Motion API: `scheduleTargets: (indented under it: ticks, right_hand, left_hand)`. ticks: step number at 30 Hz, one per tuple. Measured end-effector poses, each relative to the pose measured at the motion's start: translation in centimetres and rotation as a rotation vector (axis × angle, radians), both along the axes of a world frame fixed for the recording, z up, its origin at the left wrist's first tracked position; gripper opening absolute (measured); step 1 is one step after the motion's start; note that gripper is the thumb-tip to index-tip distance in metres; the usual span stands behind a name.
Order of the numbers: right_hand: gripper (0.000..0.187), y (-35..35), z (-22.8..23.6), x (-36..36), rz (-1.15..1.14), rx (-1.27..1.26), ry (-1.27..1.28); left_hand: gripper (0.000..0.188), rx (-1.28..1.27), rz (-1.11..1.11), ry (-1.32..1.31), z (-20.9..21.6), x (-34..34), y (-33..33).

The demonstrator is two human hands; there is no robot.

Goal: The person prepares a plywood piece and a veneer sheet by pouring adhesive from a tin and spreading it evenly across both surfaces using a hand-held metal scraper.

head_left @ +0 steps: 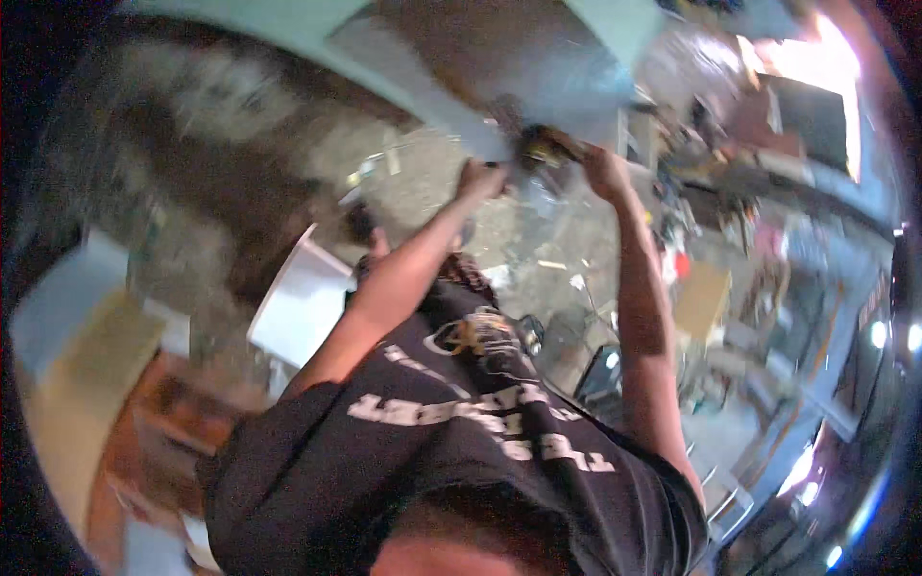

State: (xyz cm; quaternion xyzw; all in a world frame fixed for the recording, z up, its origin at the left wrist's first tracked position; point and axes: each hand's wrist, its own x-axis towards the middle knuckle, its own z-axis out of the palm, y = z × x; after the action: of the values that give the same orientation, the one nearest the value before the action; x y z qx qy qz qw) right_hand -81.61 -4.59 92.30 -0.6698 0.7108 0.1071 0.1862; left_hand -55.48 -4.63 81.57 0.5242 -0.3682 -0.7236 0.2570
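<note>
Both my arms reach forward toward a brown and blue-grey sheet or panel [538,58] at the top of the view. My right hand [605,173] is closed around the end of a dark object with yellowish parts [545,147], which blur keeps me from naming. To its left, my left hand [480,180] has its fingers curled in. A small dark patch shows at those fingers, but what they hold cannot be made out. The dark object lies between my two hands, just in front of the panel's near edge.
Scraps litter the concrete floor [413,182] below my hands. A white bin-like box [303,298] stands left of my body, with a brown wooden cabinet [182,403] farther left. Rightward lie a tan board [701,300] and cluttered items.
</note>
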Motion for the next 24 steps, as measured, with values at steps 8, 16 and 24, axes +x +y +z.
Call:
scheduleTargets:
  ticks: [8,16,24]
  right_hand:
    - [0.039,7.1,2.9,2.4,-0.281,-0.142,-0.213]
    - [0.042,12.5,3.0,4.0,-0.283,-0.145,-0.26]
    - [0.043,13.0,6.0,6.2,-0.294,-0.09,-0.369]
  left_hand:
    - [0.033,0.134,-0.025,0.139,-1.6,-3.5,-1.1]
    - [0.042,-0.009,-0.149,-0.115,-2.4,-4.1,-2.6]
    - [0.042,0.126,-0.246,-0.029,0.0,-1.4,-3.2]
